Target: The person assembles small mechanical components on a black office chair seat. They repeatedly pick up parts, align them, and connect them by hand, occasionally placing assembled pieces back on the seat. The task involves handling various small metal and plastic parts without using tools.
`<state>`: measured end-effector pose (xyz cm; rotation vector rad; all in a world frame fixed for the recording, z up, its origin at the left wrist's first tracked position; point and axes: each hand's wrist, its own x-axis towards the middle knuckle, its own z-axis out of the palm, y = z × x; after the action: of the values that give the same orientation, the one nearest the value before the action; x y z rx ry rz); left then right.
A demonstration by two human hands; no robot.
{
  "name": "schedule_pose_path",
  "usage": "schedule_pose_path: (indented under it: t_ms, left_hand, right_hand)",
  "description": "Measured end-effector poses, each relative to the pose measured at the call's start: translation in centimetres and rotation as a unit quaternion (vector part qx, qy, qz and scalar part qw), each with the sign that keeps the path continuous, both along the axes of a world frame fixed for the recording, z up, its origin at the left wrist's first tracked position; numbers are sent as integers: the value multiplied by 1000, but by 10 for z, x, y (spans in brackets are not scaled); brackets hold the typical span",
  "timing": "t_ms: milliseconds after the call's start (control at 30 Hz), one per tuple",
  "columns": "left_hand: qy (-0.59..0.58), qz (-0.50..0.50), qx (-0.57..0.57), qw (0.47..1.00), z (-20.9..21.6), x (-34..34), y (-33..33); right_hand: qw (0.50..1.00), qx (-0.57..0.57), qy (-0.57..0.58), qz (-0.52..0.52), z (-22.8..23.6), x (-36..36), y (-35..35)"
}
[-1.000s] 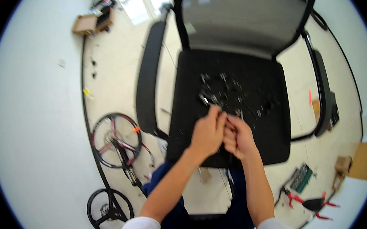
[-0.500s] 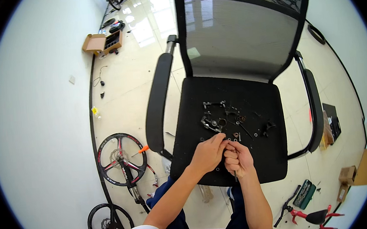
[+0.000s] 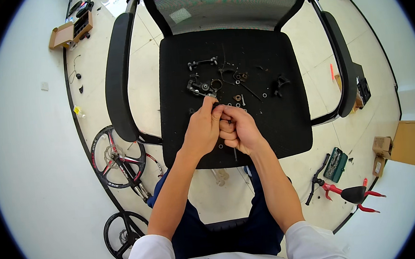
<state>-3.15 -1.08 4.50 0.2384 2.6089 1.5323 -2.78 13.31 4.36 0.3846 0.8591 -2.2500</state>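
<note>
Both of my hands meet over the front half of a black chair seat. The fingertips of my left hand pinch a small dark part, mostly hidden by the fingers. My right hand is closed, its fingers curled around a thin dark rod-like tool whose end sticks out below the fist. Just beyond the fingers lie a metal-and-black bicycle brake caliper, a bolt and several small rings. Farther back is a slim bracket; a black forked part lies to the right.
Padded armrests flank the seat, with a mesh backrest behind. On the floor at left are spoked wheels and an open cardboard box. A green tool case and a red-and-black frame lie at right.
The whole view has shifted, so the chair and floor items appear higher and farther left, and more of my shirt shows. My hands stay together in the same grip.
</note>
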Motion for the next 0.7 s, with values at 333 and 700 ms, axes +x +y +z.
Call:
schedule_pose_path:
  t_ms: [333,700]
  left_hand:
    - [9,-5,60,998,3,1,-2]
    - [8,27,98,995,-6,3,2]
  right_hand:
    - [993,100,49,-32,11,7,-13]
    - [995,85,17,-58,10,9,-17]
